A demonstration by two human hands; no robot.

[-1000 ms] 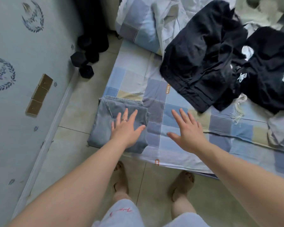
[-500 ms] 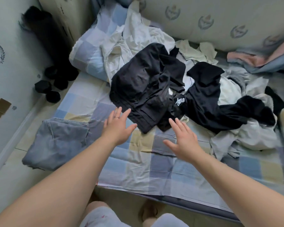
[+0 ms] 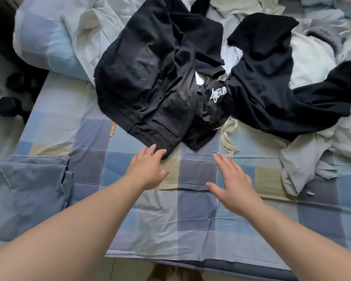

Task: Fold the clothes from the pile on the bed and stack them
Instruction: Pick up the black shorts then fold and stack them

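Note:
A crumpled pile of clothes covers the far half of the checked bed sheet (image 3: 196, 211). Nearest me lie black shorts (image 3: 146, 84) with pockets, and to their right a black top (image 3: 271, 94) with white lettering. Folded blue-grey jeans (image 3: 28, 187) sit at the bed's left edge. My left hand (image 3: 148, 169), wearing a ring, has straight fingers whose tips touch the shorts' lower corner. My right hand (image 3: 231, 185) hovers spread and empty over the sheet, just short of a fringed cream cloth (image 3: 229, 136).
White and grey garments (image 3: 304, 159) lie at the right of the pile, pale ones behind. A checked pillow (image 3: 46, 43) lies at the far left. Black dumbbells (image 3: 10, 104) stand on the floor left of the bed. My feet show below the bed's front edge.
Both hands left the folded jeans and moved right and forward toward the pile. My left fingertips now reach the black shorts' corner. The view swung from the floor to the bed.

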